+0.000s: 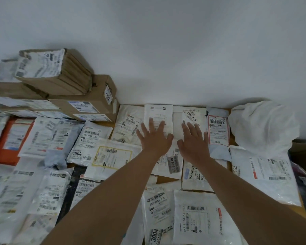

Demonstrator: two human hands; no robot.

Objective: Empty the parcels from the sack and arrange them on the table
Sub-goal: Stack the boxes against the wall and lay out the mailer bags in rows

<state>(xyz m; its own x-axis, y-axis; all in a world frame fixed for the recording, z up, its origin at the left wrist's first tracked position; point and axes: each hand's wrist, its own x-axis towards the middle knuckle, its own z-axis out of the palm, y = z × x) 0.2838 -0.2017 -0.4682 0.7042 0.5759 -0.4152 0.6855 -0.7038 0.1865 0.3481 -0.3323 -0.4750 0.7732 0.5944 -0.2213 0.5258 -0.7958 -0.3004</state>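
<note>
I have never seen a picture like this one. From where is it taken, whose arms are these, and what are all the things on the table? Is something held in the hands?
There is one picture only. It comes from a wide-angle camera worn on a person's head, looking forward and down, so the two bare arms are that person's own.

The left hand and the right hand both reach forward with spread, straight fingers. They lie flat on white parcels at the far side of the table, by the white wall. Neither hand grips anything.

The table is nearly covered with flat mail bags bearing barcode labels, laid side by side; one is an orange parcel. At the far left stands a stack of cardboard boxes. At the far right lies a crumpled white sack.
</note>
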